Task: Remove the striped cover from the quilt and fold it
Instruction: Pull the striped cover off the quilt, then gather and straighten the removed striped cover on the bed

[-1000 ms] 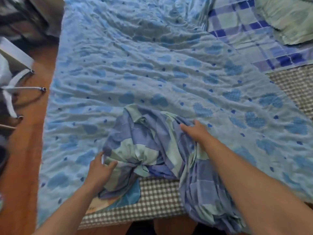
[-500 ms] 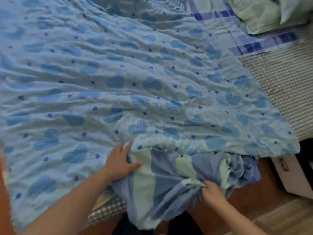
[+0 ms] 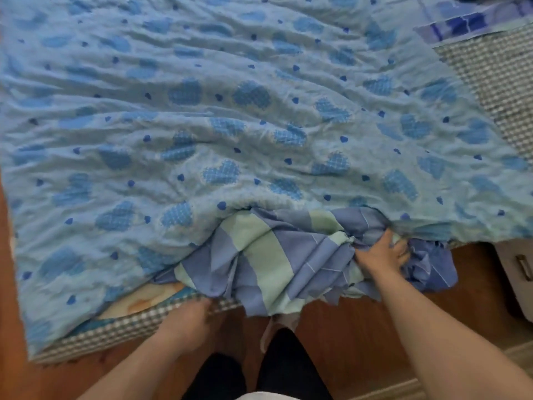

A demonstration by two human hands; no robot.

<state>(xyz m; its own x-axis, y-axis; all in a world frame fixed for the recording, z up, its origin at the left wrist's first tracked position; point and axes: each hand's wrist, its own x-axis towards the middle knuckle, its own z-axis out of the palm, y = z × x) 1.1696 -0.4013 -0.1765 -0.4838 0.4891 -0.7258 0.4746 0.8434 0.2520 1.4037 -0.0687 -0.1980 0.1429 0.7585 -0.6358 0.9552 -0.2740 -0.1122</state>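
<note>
While the quilt lies spread across the bed, the striped cover bunches at its near edge; the right hand clutches its folds, and the left hand grips its lower hem.

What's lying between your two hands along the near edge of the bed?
In the head view, only the bunched striped cover spans from the left hand at its lower edge to the right hand, which grips a gathered bunch by the heart-print quilt.

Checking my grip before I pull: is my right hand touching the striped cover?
Touching. The head view shows the right hand bunching the striped cover, its fingers curled into it.
</note>
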